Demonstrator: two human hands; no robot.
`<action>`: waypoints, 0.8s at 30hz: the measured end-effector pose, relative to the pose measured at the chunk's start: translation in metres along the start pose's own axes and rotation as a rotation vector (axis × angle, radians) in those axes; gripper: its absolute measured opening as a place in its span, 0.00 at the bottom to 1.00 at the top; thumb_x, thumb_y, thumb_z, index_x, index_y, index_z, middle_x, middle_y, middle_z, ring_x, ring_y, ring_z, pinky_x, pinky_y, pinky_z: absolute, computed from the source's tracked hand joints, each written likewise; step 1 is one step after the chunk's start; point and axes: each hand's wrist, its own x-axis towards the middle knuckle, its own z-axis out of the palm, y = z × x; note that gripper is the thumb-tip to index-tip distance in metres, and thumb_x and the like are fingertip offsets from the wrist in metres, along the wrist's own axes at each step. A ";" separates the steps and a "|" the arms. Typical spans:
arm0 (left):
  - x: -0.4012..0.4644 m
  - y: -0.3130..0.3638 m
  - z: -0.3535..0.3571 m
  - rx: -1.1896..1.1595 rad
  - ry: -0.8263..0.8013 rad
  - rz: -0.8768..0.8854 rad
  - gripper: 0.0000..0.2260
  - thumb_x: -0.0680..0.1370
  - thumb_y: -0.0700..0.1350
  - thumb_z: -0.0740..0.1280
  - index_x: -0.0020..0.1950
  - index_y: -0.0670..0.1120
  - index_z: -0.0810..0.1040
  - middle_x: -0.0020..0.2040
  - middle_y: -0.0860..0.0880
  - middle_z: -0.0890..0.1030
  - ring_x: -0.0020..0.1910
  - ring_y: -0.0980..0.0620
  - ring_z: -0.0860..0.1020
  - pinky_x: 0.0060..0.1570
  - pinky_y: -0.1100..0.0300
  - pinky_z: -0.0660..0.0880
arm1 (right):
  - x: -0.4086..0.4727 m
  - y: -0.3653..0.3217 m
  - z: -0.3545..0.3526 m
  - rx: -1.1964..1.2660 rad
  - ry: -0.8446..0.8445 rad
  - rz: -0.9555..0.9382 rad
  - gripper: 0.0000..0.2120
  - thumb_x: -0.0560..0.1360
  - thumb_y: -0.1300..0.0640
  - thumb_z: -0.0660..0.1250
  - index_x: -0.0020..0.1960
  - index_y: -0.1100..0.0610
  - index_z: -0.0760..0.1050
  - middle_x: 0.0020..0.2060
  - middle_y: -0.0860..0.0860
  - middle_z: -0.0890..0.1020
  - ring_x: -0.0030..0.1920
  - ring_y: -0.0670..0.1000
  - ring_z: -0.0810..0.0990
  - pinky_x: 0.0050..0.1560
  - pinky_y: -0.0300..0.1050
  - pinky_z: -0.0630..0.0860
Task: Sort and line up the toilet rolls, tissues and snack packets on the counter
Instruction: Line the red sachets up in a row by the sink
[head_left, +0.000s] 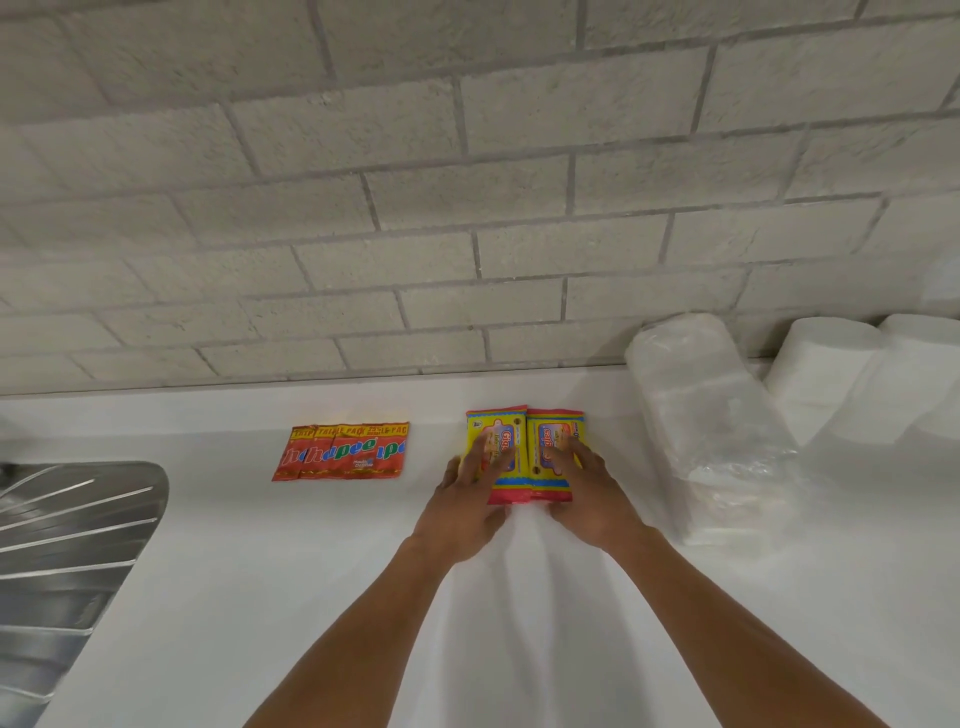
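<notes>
Pressing yellow packets (524, 457) edge-to-edge, both hands (462, 512) flat

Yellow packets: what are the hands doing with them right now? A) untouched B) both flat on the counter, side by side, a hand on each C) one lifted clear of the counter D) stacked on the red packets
B: the two yellow packets lie edge to edge on the counter, left hand on one, right hand on the other.

Bench (260, 571): white, backed by wall.
Yellow packets (524, 457): two, touching.
Red packets (340, 451): overlapped, left of yellow packets.
Wrapped tissues (711, 431): right of them.
Toilet rolls (826, 364): beyond tissues.
</notes>
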 end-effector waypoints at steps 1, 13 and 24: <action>-0.003 0.001 -0.002 -0.001 -0.018 -0.024 0.35 0.81 0.58 0.62 0.81 0.62 0.43 0.82 0.54 0.39 0.80 0.40 0.52 0.72 0.43 0.68 | -0.003 0.001 -0.001 0.009 0.001 0.010 0.39 0.75 0.50 0.69 0.80 0.44 0.52 0.80 0.49 0.50 0.78 0.56 0.56 0.71 0.52 0.69; -0.070 0.025 -0.019 -0.012 0.006 -0.117 0.35 0.81 0.57 0.62 0.81 0.60 0.45 0.82 0.54 0.40 0.80 0.42 0.48 0.72 0.43 0.65 | -0.079 0.004 -0.010 0.179 0.056 0.012 0.37 0.76 0.51 0.69 0.80 0.46 0.54 0.80 0.51 0.53 0.79 0.53 0.55 0.73 0.50 0.65; -0.109 0.090 -0.051 -0.256 0.210 0.026 0.30 0.81 0.56 0.64 0.80 0.58 0.55 0.82 0.54 0.53 0.80 0.50 0.51 0.75 0.50 0.60 | -0.164 -0.018 -0.057 0.416 0.160 0.021 0.27 0.80 0.49 0.65 0.77 0.45 0.62 0.71 0.49 0.68 0.68 0.52 0.72 0.68 0.47 0.70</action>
